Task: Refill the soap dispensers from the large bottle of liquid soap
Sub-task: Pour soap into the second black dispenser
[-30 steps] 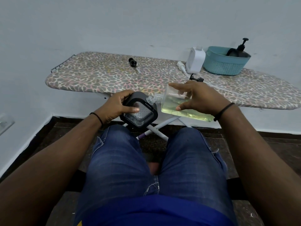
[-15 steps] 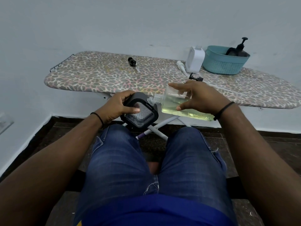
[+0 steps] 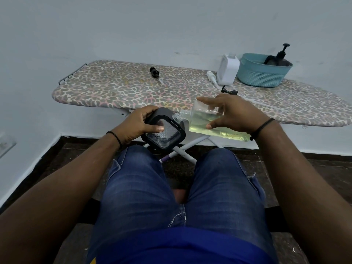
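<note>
Yellow-green soap bottle [image 3: 215, 126], gripped tilted by the right hand [image 3: 231, 115], was held neck-to-rim at the black dispenser [image 3: 163, 133] clasped by the left hand [image 3: 140, 125]; no soap yet transferred, apparently.

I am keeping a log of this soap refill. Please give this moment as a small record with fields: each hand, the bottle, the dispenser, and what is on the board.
left hand: grips the black dispenser, thumb on its clear patterned face
right hand: holds the clear bottle, tipped on its side
bottle: uncapped, yellow-green soap inside, neck beside the dispenser's top
flow: cannot tell
ironing board: white bottle, teal basket, white pump, two black pumps lying loose
</note>
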`<state>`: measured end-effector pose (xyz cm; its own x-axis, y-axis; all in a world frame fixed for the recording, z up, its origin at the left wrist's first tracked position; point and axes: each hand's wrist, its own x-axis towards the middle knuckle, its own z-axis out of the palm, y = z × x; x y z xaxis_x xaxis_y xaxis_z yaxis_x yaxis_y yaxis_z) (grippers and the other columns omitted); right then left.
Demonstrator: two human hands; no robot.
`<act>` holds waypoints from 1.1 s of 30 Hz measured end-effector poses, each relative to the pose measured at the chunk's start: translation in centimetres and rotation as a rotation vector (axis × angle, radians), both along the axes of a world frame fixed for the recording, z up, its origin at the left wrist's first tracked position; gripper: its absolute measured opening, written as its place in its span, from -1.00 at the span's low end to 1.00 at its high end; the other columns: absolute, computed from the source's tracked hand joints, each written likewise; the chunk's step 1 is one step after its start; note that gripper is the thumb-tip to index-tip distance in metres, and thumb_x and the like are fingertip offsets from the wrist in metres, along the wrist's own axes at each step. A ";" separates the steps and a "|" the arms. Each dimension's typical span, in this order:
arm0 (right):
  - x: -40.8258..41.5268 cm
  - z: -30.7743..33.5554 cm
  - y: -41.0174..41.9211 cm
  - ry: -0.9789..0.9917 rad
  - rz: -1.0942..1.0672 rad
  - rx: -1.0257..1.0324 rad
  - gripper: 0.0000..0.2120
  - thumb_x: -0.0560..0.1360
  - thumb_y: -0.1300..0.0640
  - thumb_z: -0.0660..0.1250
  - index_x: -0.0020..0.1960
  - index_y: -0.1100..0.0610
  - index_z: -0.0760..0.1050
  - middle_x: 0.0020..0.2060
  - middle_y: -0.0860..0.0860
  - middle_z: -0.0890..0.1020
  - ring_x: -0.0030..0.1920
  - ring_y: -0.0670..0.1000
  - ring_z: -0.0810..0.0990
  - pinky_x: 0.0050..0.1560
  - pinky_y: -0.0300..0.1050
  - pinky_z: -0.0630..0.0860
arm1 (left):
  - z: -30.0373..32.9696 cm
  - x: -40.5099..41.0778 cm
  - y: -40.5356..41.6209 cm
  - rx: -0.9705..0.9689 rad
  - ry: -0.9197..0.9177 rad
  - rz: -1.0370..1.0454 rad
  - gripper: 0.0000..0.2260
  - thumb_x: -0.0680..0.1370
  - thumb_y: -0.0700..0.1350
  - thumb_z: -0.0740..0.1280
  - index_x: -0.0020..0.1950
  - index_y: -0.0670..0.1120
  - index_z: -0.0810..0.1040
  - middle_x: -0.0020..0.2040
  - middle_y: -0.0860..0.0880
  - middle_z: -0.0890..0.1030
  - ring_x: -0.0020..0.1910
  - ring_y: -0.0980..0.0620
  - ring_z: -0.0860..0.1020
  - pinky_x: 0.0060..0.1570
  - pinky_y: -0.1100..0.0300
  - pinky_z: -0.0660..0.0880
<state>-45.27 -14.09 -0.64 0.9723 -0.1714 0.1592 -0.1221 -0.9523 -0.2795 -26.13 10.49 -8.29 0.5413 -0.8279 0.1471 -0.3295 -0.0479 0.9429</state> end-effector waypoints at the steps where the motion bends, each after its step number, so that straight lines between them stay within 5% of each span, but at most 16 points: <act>1: 0.0 0.0 0.0 0.001 0.000 -0.001 -0.21 0.33 -0.09 0.58 0.47 -0.29 0.30 0.02 -0.08 0.54 -0.04 -0.01 0.51 0.02 0.09 0.55 | 0.0 0.0 0.0 -0.001 0.003 0.000 -0.55 0.46 -0.32 0.51 0.32 -0.17 0.54 0.21 -0.20 0.65 0.15 0.00 0.64 0.17 0.20 0.56; 12: 0.0 0.2 0.1 0.014 -0.011 -0.006 -0.20 0.32 -0.09 0.58 0.46 -0.32 0.28 0.02 -0.10 0.54 -0.04 -0.03 0.51 0.02 0.08 0.55 | 0.0 0.0 0.0 -0.019 0.001 -0.011 -0.52 0.39 -0.20 0.54 0.29 -0.11 0.55 0.20 -0.15 0.65 0.17 0.00 0.64 0.23 0.13 0.56; 33: -0.1 0.2 0.2 0.020 -0.018 -0.010 -0.20 0.32 -0.10 0.58 0.46 -0.33 0.28 0.01 -0.09 0.53 -0.03 -0.03 0.50 0.01 0.09 0.54 | -0.3 0.3 -0.2 -0.017 0.001 -0.018 -0.57 0.44 -0.32 0.52 0.28 -0.10 0.55 0.16 -0.09 0.66 0.15 0.04 0.64 0.23 0.14 0.55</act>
